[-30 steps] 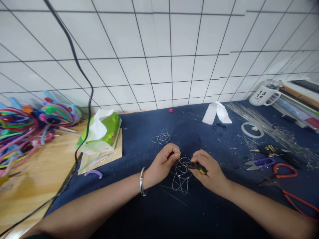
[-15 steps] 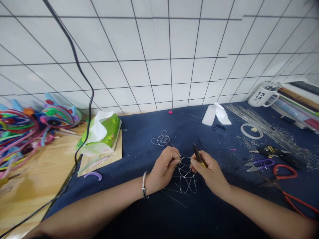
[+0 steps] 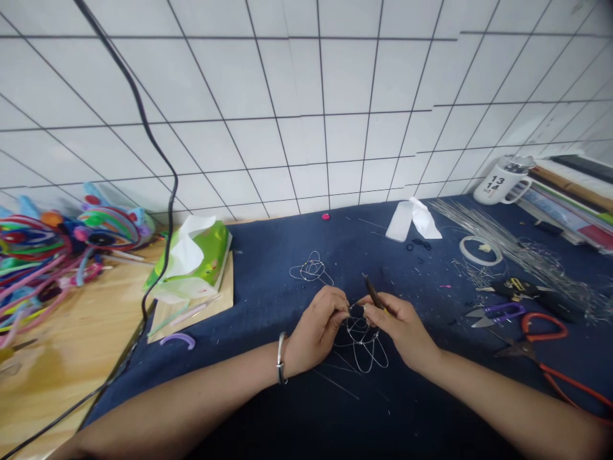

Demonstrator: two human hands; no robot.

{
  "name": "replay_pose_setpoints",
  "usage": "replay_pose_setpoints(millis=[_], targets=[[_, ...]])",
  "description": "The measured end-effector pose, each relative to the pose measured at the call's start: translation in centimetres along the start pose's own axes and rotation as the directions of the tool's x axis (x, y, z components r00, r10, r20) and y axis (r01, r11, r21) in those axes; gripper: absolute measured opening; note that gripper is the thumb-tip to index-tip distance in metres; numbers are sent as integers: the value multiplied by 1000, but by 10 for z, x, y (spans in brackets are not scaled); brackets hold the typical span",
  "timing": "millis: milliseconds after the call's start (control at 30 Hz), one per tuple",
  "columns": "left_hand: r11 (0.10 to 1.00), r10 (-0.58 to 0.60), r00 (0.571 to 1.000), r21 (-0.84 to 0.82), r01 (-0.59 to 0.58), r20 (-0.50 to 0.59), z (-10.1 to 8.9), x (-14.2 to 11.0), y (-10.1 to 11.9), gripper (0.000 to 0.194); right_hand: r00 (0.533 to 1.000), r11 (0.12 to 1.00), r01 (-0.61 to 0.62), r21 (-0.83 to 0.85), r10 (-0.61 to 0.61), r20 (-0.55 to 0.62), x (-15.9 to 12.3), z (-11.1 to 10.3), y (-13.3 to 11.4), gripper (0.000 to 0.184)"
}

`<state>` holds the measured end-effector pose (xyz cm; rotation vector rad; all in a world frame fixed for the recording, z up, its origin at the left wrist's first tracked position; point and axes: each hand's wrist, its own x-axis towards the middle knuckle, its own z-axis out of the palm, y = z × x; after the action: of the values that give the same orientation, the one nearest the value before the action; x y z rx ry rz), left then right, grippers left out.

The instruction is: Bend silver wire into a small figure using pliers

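Between my hands, a looped wire frame of thin silvery wire hangs just above the dark blue cloth. My left hand, with a bangle at the wrist, pinches its upper left side between thumb and fingertips. My right hand is closed round pliers, whose dark jaws point up and to the left. Its thumb and fingertip also meet the wire at the upper right; how firmly they grip it is too small to tell. Behind my left hand lies another looped wire piece on the cloth.
On the right are purple-handled scissors, red-handled scissors, a white ring-shaped coil and a bundle of wires. A white mug stands behind. To the left are a green tissue pack and colourful pipe-cleaner pieces.
My hands have drawn slightly closer together at the top of the wire frame. Its lower loops have swung a little to the right, and the pliers have shifted slightly left.
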<state>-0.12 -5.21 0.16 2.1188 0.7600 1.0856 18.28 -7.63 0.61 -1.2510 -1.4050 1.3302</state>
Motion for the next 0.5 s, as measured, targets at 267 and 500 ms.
replay_pose_setpoints(millis=[267, 500], targets=[[999, 20, 1000, 25, -20, 14, 2, -1, -4, 11, 965, 928, -247, 277, 210, 156, 2, -3, -3, 35], [1000, 11, 1000, 14, -11, 6, -1, -2, -4, 9, 903, 866, -413, 281, 349, 249, 4, -8, -2, 38]])
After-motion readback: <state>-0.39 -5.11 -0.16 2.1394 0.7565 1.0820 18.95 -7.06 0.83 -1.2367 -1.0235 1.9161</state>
